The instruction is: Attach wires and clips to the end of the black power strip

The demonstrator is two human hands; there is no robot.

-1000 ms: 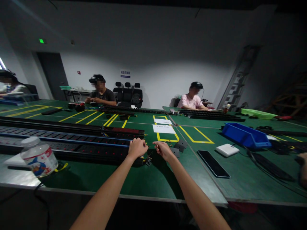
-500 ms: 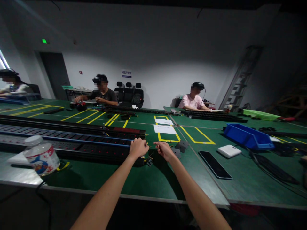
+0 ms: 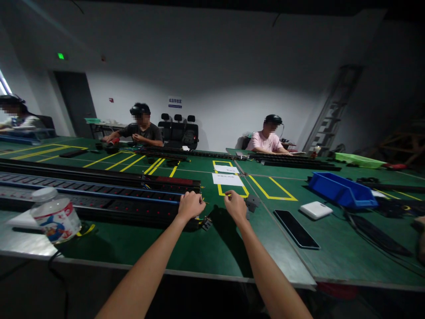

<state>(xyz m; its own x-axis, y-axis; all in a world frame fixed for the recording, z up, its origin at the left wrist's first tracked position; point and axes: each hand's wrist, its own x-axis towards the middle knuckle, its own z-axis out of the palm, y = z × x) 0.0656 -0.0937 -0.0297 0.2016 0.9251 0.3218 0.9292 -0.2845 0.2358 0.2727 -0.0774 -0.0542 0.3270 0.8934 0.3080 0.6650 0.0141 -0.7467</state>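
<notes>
My left hand [image 3: 191, 205] is closed at the right end of a long black rail [image 3: 133, 204] with red dots. Thin wires poke out by its fingertips; what it pinches is too small to make out. Below it, a small dark connector piece [image 3: 206, 223] hangs at the rail's end. My right hand [image 3: 235, 206] is raised over the green table to the right, its fingers curled together; I cannot tell if anything is between them. Dark flat plates [image 3: 253, 203] lie just right of this hand.
A phone [image 3: 296, 228], a white box [image 3: 315, 210] and a blue bin [image 3: 343, 189] are on the right. A plastic jar [image 3: 57, 218] stands at the left. White paper labels [image 3: 227, 179] lie ahead. Three people sit across the table.
My right hand has moved right, away from my left hand and the rail's end. My left hand has stayed almost in place.
</notes>
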